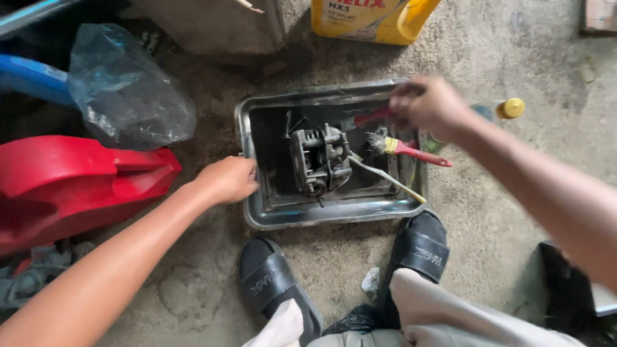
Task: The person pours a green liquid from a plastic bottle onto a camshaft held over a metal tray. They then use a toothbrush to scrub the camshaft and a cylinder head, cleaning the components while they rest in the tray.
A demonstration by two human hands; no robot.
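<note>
Fingers of the left hand (pixel 226 180) curl over the left rim of the metal tray (pixel 321 215); the right hand (pixel 429 106) closes around a red-handled tool (pixel 373 117) above the far rim. An engine part (pixel 319 159) sits mid-tray, a red-handled brush (pixel 408 149) beside it, bare concrete floor (pixel 514 51) around.

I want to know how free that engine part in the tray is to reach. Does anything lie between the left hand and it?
Nothing visible does. The left hand grips the metal tray's left rim, and only bare tray floor separates it from the engine part. The red-handled brush and a thin tool lie on the part's far side, under the right hand.
</note>
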